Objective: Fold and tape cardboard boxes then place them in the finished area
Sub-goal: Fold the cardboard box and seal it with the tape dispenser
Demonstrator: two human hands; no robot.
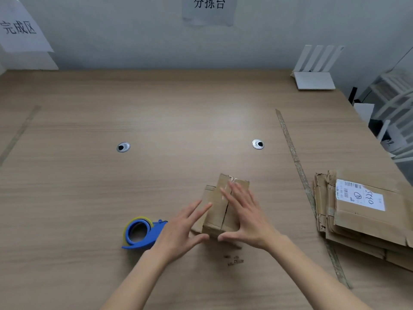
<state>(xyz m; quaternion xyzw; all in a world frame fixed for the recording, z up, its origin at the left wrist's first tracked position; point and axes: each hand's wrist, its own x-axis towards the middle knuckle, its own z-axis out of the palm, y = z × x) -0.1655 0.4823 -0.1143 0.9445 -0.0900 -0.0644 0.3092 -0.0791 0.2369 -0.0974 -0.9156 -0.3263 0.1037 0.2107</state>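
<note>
A small brown cardboard box [218, 211] stands on the wooden table [156, 121] near its front middle, top flaps folded down with a dark seam between them. My right hand [243, 217] lies flat on the right flap, fingers straight, thumb along the near edge. My left hand [185, 227] touches the box's left side with straight spread fingers, thumb at the near edge. A blue tape dispenser [140, 233] with a yellowish roll lies just left of my left hand, partly hidden by it.
A stack of flattened cardboard boxes [366, 222] with a white shipping label lies at the right edge. A tape strip [295, 157] runs across the table's right side. Two metal cable grommets [123, 147] are in the tabletop. A white router [315, 70] stands back right. Paper signs hang on the wall.
</note>
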